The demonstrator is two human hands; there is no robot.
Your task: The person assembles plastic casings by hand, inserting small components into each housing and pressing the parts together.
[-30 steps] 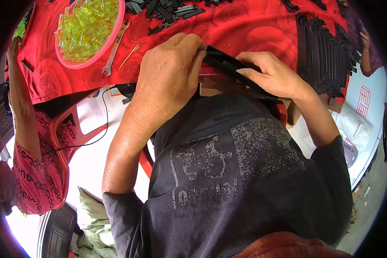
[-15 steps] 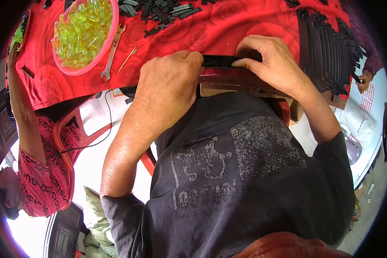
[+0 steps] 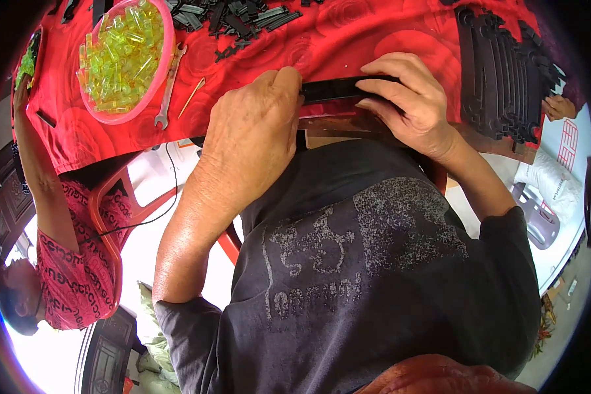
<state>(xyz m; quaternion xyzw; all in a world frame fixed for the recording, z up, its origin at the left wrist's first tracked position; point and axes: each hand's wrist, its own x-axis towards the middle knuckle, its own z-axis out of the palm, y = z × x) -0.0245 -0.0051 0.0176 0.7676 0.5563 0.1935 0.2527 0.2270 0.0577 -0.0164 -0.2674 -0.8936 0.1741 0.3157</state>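
A long black plastic strip (image 3: 335,90) spans the gap between my two hands at the table's near edge. My left hand (image 3: 256,118) is closed around its left end, the fingertips hidden behind the back of the hand. On the right end, my right hand (image 3: 407,98) grips the strip between thumb and fingers. To the left stands a pink-rimmed bowl (image 3: 167,65) full of yellow-green transparent pieces (image 3: 121,59). Beside it lie a wrench (image 3: 171,88) and a thin wooden stick (image 3: 192,94). At the right, several long black strips (image 3: 499,82) are stacked side by side.
Small black plastic parts (image 3: 243,20) lie heaped at the far side of the red tablecloth (image 3: 348,39). A co-worker in a red patterned shirt (image 3: 72,276) sits at the left, one arm on the table. Another person's hand (image 3: 559,107) is at the far right.
The strip has risen slightly off the table edge, showing more of itself between my hands. My right fingers have shifted along its end. The other person's hand at right has moved up.
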